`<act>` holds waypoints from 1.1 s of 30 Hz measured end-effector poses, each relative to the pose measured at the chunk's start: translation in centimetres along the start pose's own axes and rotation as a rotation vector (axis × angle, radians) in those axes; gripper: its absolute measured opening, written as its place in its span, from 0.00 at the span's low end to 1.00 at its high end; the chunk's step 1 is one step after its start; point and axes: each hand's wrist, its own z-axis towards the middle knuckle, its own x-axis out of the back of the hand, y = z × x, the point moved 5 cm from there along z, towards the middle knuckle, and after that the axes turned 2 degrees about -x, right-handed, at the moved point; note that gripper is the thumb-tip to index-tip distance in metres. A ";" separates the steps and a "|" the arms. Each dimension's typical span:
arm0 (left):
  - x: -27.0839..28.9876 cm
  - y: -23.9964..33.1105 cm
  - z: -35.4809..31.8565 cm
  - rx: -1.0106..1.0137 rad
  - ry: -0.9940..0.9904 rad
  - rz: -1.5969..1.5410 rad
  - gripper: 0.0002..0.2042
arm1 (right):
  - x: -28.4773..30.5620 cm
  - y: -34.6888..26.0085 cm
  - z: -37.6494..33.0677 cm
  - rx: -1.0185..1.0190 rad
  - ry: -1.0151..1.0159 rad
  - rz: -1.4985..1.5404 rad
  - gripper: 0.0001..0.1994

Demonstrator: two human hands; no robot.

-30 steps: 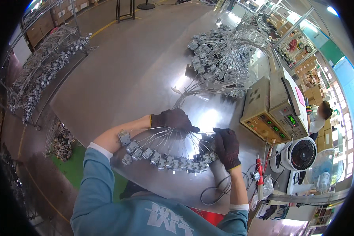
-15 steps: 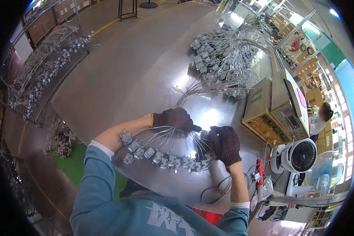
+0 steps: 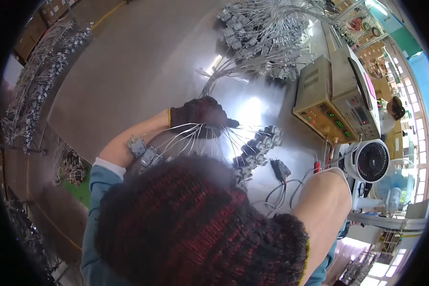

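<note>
Clearly the left hand (image 3: 200, 116) clasps pale wires (image 3: 207, 88); I cannot tell the grip of the right hand (image 3: 190, 224)

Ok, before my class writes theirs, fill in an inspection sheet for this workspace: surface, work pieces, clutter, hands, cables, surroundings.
Surface: grey metal table, shiny, with bright glare.
Work pieces: pale wires fanning out to grey blocks.
Clutter: pile of wired parts farther along the table; black plug-like piece at right.
Hands: gloved left hand grips the wires; gloved right hand close to the camera, hold unclear.
Cables: dark cable looping right of the blocks.
Surroundings: two boxy instruments and a fan on the right; a laden rack on the left; a person in the background.
</note>
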 end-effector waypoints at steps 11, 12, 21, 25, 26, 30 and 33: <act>0.3 -0.7 -1.3 0.073 -0.058 -0.045 0.29 | -0.3 -1.8 0.7 -0.244 0.073 -0.495 0.16; -0.5 -1.3 -1.2 0.038 -0.031 -0.109 0.30 | -0.4 -1.9 0.8 -0.249 0.090 -0.540 0.16; -1.4 0.1 1.2 0.014 0.027 -0.016 0.22 | -0.1 2.1 -1.1 -0.169 0.154 -0.532 0.16; -1.9 0.0 1.6 0.155 -0.312 0.112 0.31 | -1.7 10.8 -2.4 -0.138 0.250 -0.863 0.14; -3.4 -2.3 0.6 0.220 -0.355 0.110 0.31 | -2.1 14.7 -3.0 -0.160 0.374 -0.762 0.15; -1.2 -1.6 1.2 0.279 -0.502 0.224 0.31 | -2.8 21.8 -4.2 -0.606 0.308 -0.681 0.17; -1.9 -2.8 0.1 0.221 -0.295 0.046 0.29 | -6.2 28.7 -6.9 -0.681 0.287 -0.640 0.20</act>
